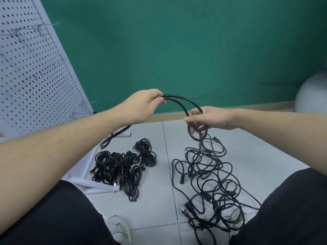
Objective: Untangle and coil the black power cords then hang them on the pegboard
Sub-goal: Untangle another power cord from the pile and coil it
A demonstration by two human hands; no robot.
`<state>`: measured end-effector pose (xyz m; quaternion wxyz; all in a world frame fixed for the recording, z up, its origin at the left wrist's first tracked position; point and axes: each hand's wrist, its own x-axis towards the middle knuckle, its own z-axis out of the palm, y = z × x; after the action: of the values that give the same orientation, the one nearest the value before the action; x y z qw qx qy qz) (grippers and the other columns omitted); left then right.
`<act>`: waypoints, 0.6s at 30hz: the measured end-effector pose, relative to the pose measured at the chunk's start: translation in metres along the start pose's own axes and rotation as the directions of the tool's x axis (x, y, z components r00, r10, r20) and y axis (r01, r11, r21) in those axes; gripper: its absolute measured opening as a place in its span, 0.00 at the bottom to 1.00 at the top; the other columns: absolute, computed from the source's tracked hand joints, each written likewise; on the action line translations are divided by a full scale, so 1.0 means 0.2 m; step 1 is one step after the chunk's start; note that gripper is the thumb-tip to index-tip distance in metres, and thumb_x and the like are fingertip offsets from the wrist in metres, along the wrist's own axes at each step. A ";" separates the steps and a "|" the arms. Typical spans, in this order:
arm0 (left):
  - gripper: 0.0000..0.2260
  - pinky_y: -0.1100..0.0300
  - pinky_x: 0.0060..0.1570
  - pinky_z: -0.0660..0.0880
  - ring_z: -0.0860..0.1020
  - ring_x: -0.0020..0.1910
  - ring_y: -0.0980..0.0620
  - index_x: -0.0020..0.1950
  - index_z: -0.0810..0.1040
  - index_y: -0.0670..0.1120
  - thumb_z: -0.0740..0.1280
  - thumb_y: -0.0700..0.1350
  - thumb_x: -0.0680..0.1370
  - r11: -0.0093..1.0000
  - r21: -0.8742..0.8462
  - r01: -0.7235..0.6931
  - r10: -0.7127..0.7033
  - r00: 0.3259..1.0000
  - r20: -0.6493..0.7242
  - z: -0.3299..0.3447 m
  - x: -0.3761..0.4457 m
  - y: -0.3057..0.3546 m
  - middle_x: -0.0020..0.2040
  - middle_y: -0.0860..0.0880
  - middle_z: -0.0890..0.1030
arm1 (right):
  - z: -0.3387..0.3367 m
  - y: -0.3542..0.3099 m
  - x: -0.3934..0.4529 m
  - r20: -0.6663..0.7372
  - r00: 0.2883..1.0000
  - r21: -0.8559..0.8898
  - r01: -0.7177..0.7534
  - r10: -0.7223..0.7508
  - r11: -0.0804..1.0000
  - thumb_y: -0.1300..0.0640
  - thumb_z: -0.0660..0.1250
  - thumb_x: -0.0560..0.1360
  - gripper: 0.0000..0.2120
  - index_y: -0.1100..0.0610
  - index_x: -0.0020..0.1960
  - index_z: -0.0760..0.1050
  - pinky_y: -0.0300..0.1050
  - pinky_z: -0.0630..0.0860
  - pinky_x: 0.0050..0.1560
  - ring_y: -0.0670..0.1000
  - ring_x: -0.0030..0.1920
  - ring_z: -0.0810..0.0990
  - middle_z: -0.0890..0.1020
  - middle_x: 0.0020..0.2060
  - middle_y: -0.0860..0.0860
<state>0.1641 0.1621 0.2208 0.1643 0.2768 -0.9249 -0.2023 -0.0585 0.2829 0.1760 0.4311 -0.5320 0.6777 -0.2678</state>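
Observation:
A black power cord (178,100) arches doubled between my two hands. My left hand (141,107) pinches its strands at the top left, and the cord's looped end hangs below that wrist. My right hand (210,119) grips the other side together with a small coil (197,130) dangling under the fingers. From there the cord drops into a loose tangle of black cords (210,181) on the grey floor at right. A pile of coiled cords (122,167) lies on the floor at left. The white pegboard (30,71) with metal hooks stands tilted at far left.
The pegboard's white frame feet (95,186) reach out on the floor beside the coiled pile. My knees in black trousers fill both lower corners, with grey shoes (120,228) below. A green wall stands behind, and a grey ball (313,94) sits at the right edge.

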 end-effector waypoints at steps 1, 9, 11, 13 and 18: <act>0.09 0.65 0.31 0.64 0.68 0.31 0.54 0.56 0.79 0.51 0.59 0.47 0.86 1.000 0.018 0.012 -0.012 1.000 0.012 -0.01 0.00 -0.01 0.35 0.52 0.72 | 0.00 -0.01 0.00 -0.066 0.998 -0.051 0.018 -0.021 0.999 0.47 0.67 0.80 0.13 0.55 0.44 0.70 0.46 0.75 0.50 0.49 0.39 0.79 0.82 0.37 0.52; 0.06 0.51 0.41 0.78 0.78 0.32 0.46 0.58 0.71 0.47 0.64 0.39 0.83 0.913 -0.245 0.326 -0.202 0.884 0.423 0.02 -0.08 -0.13 0.37 0.45 0.78 | 0.01 -0.11 0.03 -0.197 0.954 -0.546 0.084 -0.225 0.834 0.50 0.64 0.80 0.10 0.53 0.43 0.70 0.43 0.67 0.36 0.51 0.36 0.70 0.74 0.35 0.48; 0.12 0.47 0.49 0.80 0.82 0.39 0.43 0.62 0.70 0.45 0.68 0.37 0.81 0.832 -0.420 0.362 -0.133 0.865 0.483 0.04 -0.10 -0.12 0.42 0.42 0.80 | 0.02 -0.13 0.02 -0.161 0.953 -0.584 0.119 -0.258 0.803 0.51 0.64 0.80 0.09 0.52 0.43 0.70 0.38 0.67 0.36 0.50 0.36 0.70 0.75 0.35 0.47; 0.12 0.51 0.52 0.81 0.84 0.43 0.45 0.61 0.72 0.45 0.70 0.40 0.80 0.815 -0.488 0.313 -0.068 0.887 0.456 0.07 -0.10 -0.07 0.44 0.43 0.81 | 0.05 -0.16 0.01 -0.119 0.948 -0.613 0.164 -0.295 0.773 0.50 0.64 0.80 0.08 0.52 0.45 0.71 0.37 0.67 0.35 0.46 0.35 0.71 0.75 0.35 0.46; 0.11 0.62 0.35 0.71 0.76 0.31 0.53 0.49 0.75 0.49 0.69 0.56 0.80 0.973 -0.204 0.105 -0.043 0.957 0.287 0.10 -0.03 0.02 0.32 0.55 0.74 | 0.10 -0.18 0.00 0.011 0.948 -0.516 0.277 -0.317 0.811 0.47 0.65 0.81 0.10 0.51 0.45 0.72 0.34 0.70 0.37 0.40 0.32 0.71 0.78 0.35 0.45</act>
<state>0.1582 0.1750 0.2038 0.0531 0.2601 -0.9001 -0.3455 -0.0236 0.2750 0.1960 0.2015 -0.7158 0.6487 -0.1623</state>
